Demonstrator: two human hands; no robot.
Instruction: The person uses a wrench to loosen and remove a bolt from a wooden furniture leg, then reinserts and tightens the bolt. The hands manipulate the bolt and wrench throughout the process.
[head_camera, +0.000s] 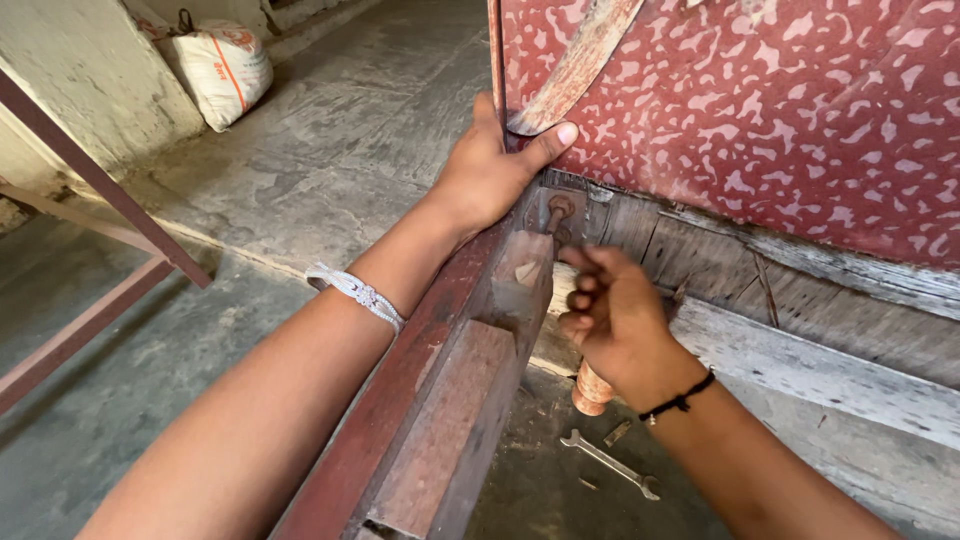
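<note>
My left hand (492, 168) grips the lower corner of a red panel with white mottled spots (780, 110), thumb pressed on its face. My right hand (612, 318) hovers with curled fingers just below a rusty bolt (558, 212) that sticks out of a metal bracket at the panel's corner. Whether the fingers hold anything small is hidden. A worn red wooden rail (440, 410) runs from the bracket toward me between my arms. A spanner (610, 464) lies on the floor under my right wrist.
Weathered grey planks (800, 360) run under the panel. A turned wooden leg (592, 392) stands below my right hand. A red metal frame (90, 250) stands at the left, and a white sack (222, 70) leans on the far wall. The floor is concrete.
</note>
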